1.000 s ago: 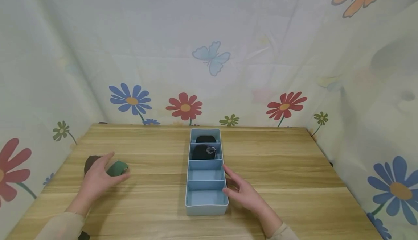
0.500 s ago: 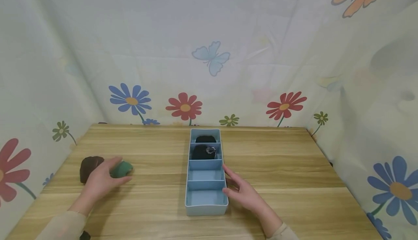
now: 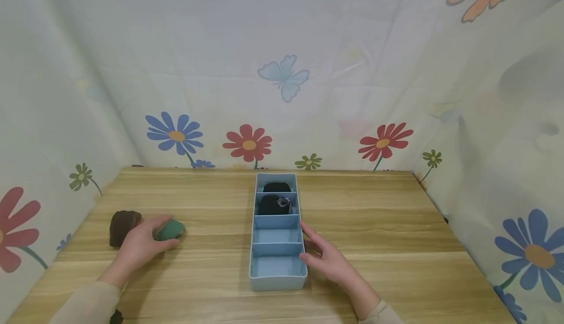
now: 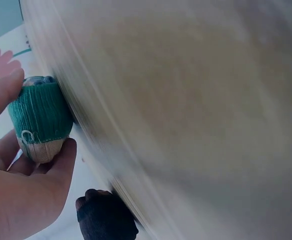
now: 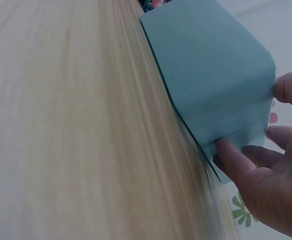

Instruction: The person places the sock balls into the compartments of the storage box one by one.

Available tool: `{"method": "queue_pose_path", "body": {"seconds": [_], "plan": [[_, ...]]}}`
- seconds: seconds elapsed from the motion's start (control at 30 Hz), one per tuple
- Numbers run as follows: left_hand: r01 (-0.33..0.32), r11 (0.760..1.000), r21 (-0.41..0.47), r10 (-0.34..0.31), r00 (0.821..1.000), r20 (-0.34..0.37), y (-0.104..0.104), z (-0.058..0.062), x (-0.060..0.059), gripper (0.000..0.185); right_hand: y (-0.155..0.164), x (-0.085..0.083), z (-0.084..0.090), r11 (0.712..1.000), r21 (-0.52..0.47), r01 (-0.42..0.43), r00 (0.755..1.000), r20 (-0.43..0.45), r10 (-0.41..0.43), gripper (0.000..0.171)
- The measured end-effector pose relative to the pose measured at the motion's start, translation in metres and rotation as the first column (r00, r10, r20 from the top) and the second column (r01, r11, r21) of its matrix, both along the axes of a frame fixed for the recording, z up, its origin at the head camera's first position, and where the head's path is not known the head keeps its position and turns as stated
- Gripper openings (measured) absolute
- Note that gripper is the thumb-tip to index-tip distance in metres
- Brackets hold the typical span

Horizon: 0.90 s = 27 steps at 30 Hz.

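Observation:
My left hand (image 3: 140, 243) grips a rolled green sock (image 3: 169, 229) on the left of the wooden table (image 3: 396, 226). In the left wrist view the green sock (image 4: 40, 122) sits pinched between thumb and fingers. A dark brown rolled sock (image 3: 123, 225) lies just left of that hand; the dark sock (image 4: 106, 216) also shows below the hand in the left wrist view. My right hand (image 3: 328, 258) rests against the right wall of a light blue divided tray (image 3: 276, 280), fingers on its side (image 5: 211, 85). Two dark rolled socks (image 3: 274, 196) fill the tray's two far compartments.
Floral cloth walls close in the table on the left, back and right. The tray's three near compartments hold nothing. Bare tabletop lies right of the tray.
My left hand has slid the green sock a little to the right, away from the brown sock, which now shows fully. The right hand and tray have stayed put.

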<state>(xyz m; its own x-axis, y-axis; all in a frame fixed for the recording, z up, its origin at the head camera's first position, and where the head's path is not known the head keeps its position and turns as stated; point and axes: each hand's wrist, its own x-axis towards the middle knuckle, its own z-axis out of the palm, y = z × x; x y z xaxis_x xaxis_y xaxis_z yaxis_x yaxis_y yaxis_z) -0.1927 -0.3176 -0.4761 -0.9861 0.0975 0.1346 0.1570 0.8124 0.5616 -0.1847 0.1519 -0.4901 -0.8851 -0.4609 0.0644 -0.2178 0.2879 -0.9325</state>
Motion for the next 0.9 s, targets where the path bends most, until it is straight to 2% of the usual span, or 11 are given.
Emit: {"method": "queue_pose_path", "body": {"seconds": [0.23,0.5,0.63,0.9], "plan": [[-0.003,1.0,-0.028,0.003,1.0,-0.01,0.002,0.0,-0.002,0.065,-0.001,-0.001,-0.001,1.0,-0.021,-0.018,0.999,-0.029,0.017,0.071],[0.001,1.0,0.002,-0.001,1.0,-0.001,0.011,0.004,-0.003,0.064,0.0,0.0,0.001,1.0,-0.024,-0.012,1.0,-0.021,0.011,0.071],[0.009,1.0,0.024,-0.008,0.999,-0.033,0.017,0.005,-0.005,0.063,0.0,0.0,0.001,0.999,-0.031,-0.02,1.0,-0.013,0.02,0.071],[0.024,0.999,0.036,-0.019,0.988,-0.151,0.031,0.008,-0.009,0.059,0.0,0.0,0.002,0.999,-0.039,-0.027,1.0,-0.008,0.027,0.071]]}}
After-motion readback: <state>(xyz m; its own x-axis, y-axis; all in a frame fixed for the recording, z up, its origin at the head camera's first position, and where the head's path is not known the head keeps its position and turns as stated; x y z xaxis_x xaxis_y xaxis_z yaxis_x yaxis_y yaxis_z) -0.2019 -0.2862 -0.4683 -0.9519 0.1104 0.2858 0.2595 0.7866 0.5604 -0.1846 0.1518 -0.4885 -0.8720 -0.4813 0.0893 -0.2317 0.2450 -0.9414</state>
